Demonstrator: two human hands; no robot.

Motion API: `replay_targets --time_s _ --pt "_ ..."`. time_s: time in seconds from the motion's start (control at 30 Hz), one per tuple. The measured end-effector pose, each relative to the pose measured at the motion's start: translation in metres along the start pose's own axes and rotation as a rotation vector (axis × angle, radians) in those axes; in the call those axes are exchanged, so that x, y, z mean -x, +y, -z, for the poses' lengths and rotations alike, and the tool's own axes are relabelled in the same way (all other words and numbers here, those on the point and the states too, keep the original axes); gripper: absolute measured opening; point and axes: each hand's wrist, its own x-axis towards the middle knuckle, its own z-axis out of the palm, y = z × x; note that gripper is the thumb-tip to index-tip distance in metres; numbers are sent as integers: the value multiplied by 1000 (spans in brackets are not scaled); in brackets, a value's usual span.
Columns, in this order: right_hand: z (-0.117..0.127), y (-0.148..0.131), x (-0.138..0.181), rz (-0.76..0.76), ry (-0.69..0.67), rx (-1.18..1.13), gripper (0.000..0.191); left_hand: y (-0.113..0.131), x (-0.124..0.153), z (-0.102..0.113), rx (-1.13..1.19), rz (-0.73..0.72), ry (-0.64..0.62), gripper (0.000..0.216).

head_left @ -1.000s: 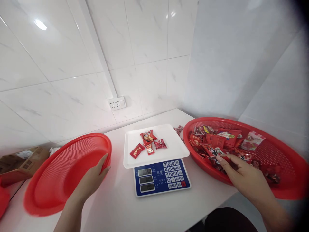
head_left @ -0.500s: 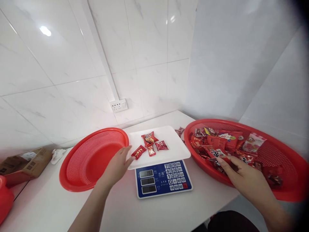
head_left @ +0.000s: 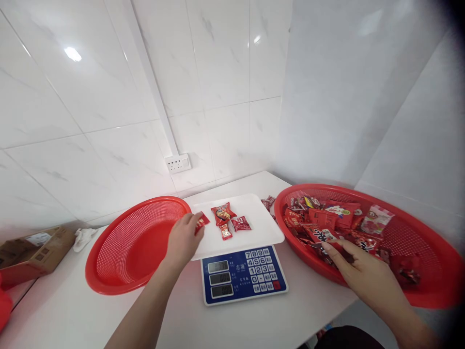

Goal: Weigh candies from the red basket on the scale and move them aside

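Loosely curled, the left hand [head_left: 184, 239] partly covers a red packet [head_left: 204, 220], the right hand [head_left: 358, 264] wrapped snacks [head_left: 321, 233], holds unclear.

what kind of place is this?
Probably a small weighing or packing station: a digital scale on a white table, with a red basket of small wrapped packets to its right.

I log one tiled wall [head_left: 225, 58], white, faintly veined; one white cable duct [head_left: 150, 80], running down to one white wall socket [head_left: 178, 163]; one cardboard box [head_left: 54, 252], brown, open, far left; one crumpled white piece [head_left: 85, 239], cloth or paper, I cannot tell, just beside the box; one plain grey wall [head_left: 327, 97], right.
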Motion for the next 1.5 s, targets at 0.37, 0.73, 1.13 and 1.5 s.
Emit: replay_targets --time_s 0.37,0.73,1.13,1.5 --pt "-3 1 -1 55 46 43 38 22 -7 -21 119 -86 -77 33" --pt "1 -3 3 49 8 12 37 43 -13 -36 150 -152 -93 21" --pt "-1 -1 -1 46 7 18 38 39 -16 -17 175 -226 27 21" --pt "-1 -3 0 27 18 -3 42 78 -41 -48 167 -451 -155 27"
